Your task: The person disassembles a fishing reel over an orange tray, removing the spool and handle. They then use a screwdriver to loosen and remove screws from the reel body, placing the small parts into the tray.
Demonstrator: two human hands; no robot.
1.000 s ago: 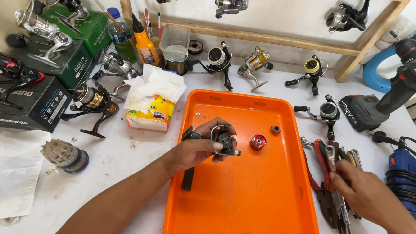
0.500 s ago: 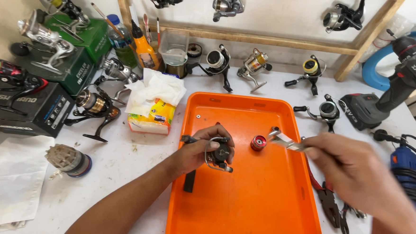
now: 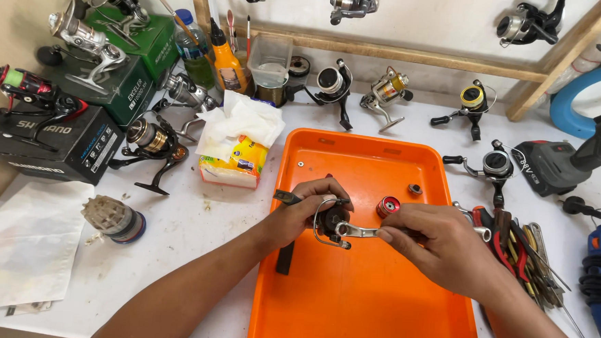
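A small dark spinning reel (image 3: 331, 218), with a thin wire bail curving below its body, is held over the middle of the orange plastic tray (image 3: 348, 309), clasped closed in the left hand (image 3: 305, 214). A shiny silver metal wrench (image 3: 359, 230), flat and slender, is pinched narrowly in the fingers of the right hand (image 3: 440, 248) and set against the reel's side. A glossy red spool-shaped part (image 3: 387, 206) is seen lying on the smooth tray just behind the wrench, and red-handled pliers (image 3: 499, 231) rest on the white table beside the tray's right rim.
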